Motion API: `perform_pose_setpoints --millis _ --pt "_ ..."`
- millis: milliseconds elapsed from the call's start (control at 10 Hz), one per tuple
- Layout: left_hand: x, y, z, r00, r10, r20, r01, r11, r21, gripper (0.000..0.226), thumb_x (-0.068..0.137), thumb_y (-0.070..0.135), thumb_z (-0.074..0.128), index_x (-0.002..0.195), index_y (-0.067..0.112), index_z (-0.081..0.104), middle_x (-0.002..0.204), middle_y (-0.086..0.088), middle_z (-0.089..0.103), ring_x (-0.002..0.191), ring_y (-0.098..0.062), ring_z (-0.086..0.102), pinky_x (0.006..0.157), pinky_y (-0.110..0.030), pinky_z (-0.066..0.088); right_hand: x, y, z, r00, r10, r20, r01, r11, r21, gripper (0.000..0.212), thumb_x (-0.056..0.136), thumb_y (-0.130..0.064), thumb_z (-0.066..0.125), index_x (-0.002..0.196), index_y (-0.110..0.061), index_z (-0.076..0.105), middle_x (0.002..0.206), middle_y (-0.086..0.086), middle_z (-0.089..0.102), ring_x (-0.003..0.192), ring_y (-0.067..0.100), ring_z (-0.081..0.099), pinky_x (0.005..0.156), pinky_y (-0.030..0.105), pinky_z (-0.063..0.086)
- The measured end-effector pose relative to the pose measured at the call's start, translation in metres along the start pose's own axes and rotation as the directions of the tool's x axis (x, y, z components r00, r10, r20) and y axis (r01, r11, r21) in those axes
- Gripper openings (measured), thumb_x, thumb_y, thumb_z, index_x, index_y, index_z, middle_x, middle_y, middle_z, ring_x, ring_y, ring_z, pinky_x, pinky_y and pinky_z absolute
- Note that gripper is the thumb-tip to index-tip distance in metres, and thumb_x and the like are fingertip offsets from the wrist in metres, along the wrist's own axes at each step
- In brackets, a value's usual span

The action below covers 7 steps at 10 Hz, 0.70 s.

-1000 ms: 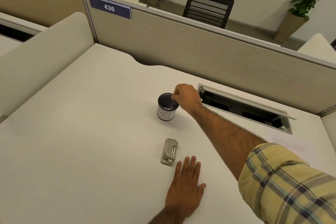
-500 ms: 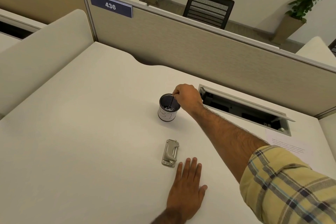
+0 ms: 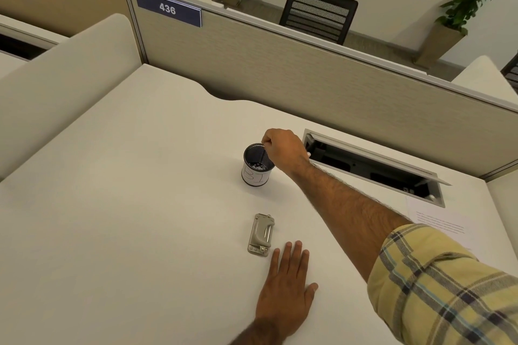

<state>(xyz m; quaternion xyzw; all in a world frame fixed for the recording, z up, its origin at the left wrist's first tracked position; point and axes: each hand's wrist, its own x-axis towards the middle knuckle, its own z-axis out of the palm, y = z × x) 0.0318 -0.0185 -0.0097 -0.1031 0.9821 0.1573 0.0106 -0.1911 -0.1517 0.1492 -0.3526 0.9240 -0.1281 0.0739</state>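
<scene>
Right grip (image 3: 283, 148) is clenched in a pinch on a thin dark stick (image 3: 263, 154). Its fingers curl over the far right rim of the mesh cup (image 3: 256, 173), and the stick slants down inside. Left grip (image 3: 286, 288) is released and holds nothing, lying flat with straight fingers on the near part of the tabletop (image 3: 126, 218).

That pale tabletop fills most of the view. Along its far side runs a beige partition (image 3: 308, 73) carrying a blue plate marked 436 (image 3: 167, 9). Right of the cup an open cable hatch (image 3: 372, 165) is sunk into the tabletop, and a printed sheet (image 3: 437, 221) lies nearer, at the right edge. The mesh cup stands upright near the middle, with a white label round it and small pale bits on its bottom. A grey metal latch (image 3: 262, 235) lies just beyond the left fingertips, not touching them.

The work looks to be midway. The stick's lower end is inside the cup, but I cannot tell whether it is coming out or going in. The latch lies untouched, so any step involving it seems yet to be done.
</scene>
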Motion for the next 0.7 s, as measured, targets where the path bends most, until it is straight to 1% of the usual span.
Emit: perform_pose_setpoints --millis 100,200,300,400,500,600,700 --pt "0.0 0.0 0.0 1.0 0.008 0.0 -0.008 1.0 0.003 0.068 0.103 0.056 0.034 0.156 0.014 0.038 0.166 -0.01 0.03 0.152 -0.033 0.029 0.116 -0.057 0.036 -0.001 0.001 0.0 1.0 0.009 -0.004 -0.009 1.0 0.0 0.026 0.089 -0.004 0.049 0.098 -0.016 0.07 0.099 0.006 0.074 0.089 0.028 0.065 0.075 0.038 0.055" --pt "0.0 0.0 0.001 1.0 0.008 0.009 -0.008 1.0 -0.01 0.068 0.103 0.056 0.034 0.156 0.014 0.037 0.167 -0.01 0.028 0.153 -0.032 0.027 0.117 -0.057 0.034 -0.003 0.002 -0.002 0.997 0.03 -0.064 -0.028 0.999 0.029 0.004 0.09 -0.015 0.062 0.09 -0.017 0.066 0.092 0.004 0.072 0.084 0.026 0.064 0.067 0.034 0.048" --pt "0.0 0.001 0.005 1.0 0.006 0.013 -0.006 1.0 -0.006 0.068 0.102 0.056 0.036 0.156 0.015 0.038 0.166 -0.01 0.03 0.152 -0.032 0.029 0.12 -0.056 0.032 -0.002 0.002 -0.004 0.996 0.005 -0.086 -0.003 1.0 0.016 0.002 0.09 -0.016 0.064 0.09 -0.015 0.065 0.096 0.004 0.07 0.086 0.026 0.063 0.069 0.035 0.049" --pt "0.002 -0.002 0.013 1.0 0.011 -0.001 -0.011 1.0 -0.007 0.069 0.102 0.056 0.037 0.157 0.014 0.035 0.168 -0.01 0.026 0.154 -0.033 0.026 0.122 -0.054 0.014 -0.003 0.005 -0.007 0.996 -0.023 -0.085 0.025 0.999 0.024 0.012 0.092 -0.007 0.055 0.095 -0.012 0.066 0.104 0.006 0.066 0.091 0.027 0.063 0.075 0.039 0.053" --pt "0.002 0.0 0.012 1.0 0.022 -0.003 -0.022 0.999 -0.028 0.07 0.103 0.056 0.034 0.158 0.014 0.032 0.169 -0.011 0.022 0.155 -0.033 0.021 0.12 -0.053 0.009 -0.007 0.008 -0.009 0.997 0.0 -0.074 0.005 0.998 0.07 0.01 0.093 -0.019 0.059 0.087 -0.013 0.064 0.093 0.003 0.069 0.085 0.024 0.063 0.069 0.036 0.049" --pt "0.002 -0.001 0.014 1.0 0.019 -0.008 -0.02 0.997 -0.078 0.07 0.103 0.054 0.034 0.159 0.012 0.029 0.17 -0.011 0.018 0.156 -0.033 0.017 0.121 -0.053 0.009 -0.014 0.018 -0.011 0.995 0.029 -0.099 -0.015 0.991 0.136 0.027 0.095 -0.036 0.059 0.079 -0.015 0.064 0.08 0.0 0.066 0.076 0.02 0.06 0.064 0.03 0.04" --pt "0.001 -0.003 0.016 1.0 0.03 0.009 -0.029 0.997 -0.077 0.07 0.104 0.052 0.03 0.16 0.011 0.024 0.171 -0.011 0.012 0.157 -0.032 0.011 0.122 -0.053 0.009 -0.021 0.031 -0.013 0.984 0.1 -0.146 -0.057 0.96 0.273 0.024 0.096 -0.031 0.059 0.087 -0.012 0.07 0.085 0.001 0.069 0.078 0.018 0.062 0.065 0.03 0.044"
